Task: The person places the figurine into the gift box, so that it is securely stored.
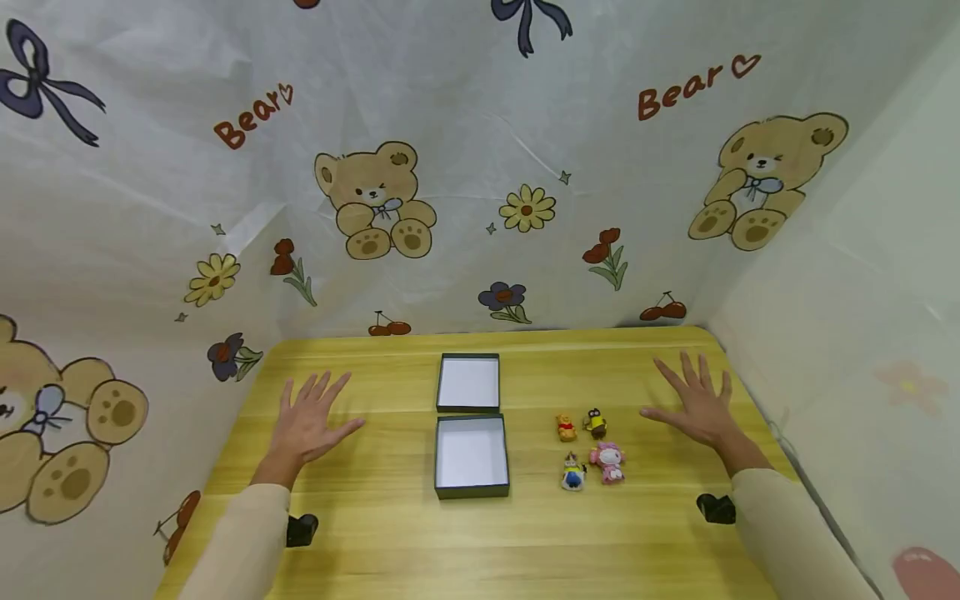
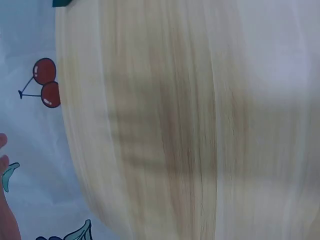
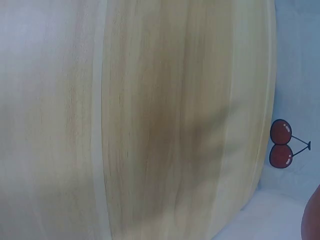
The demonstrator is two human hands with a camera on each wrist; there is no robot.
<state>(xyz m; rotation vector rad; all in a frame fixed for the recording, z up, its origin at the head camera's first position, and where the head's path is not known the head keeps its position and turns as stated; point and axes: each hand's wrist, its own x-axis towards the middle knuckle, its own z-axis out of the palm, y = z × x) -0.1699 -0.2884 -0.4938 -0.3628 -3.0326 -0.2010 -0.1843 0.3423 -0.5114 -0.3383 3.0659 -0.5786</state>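
Note:
My left hand [image 1: 309, 421] is spread with straight fingers over the left side of the table, holding nothing. On the other side, my right hand [image 1: 699, 407] is likewise spread out with nothing in it. Nearest to it is a group of small figurines: a Pooh bear in a red top [image 1: 566, 428], a yellow and dark figurine [image 1: 596, 423], a white, blue and yellow figurine [image 1: 573, 472] and a pink and white figurine [image 1: 608, 462]. Between the hands lie two shallow dark-edged box halves with white insides, the rear one [image 1: 468, 383] and the deeper front one [image 1: 472, 454].
The wooden table [image 1: 360, 533] has rounded back corners. White cloth with printed bears [image 1: 384, 204] hangs behind it and along the sides. A black wrist mount [image 1: 302, 530] sits by the left cuff, another [image 1: 716, 508] by the right. The left wrist view catches a green corner [image 2: 62, 2].

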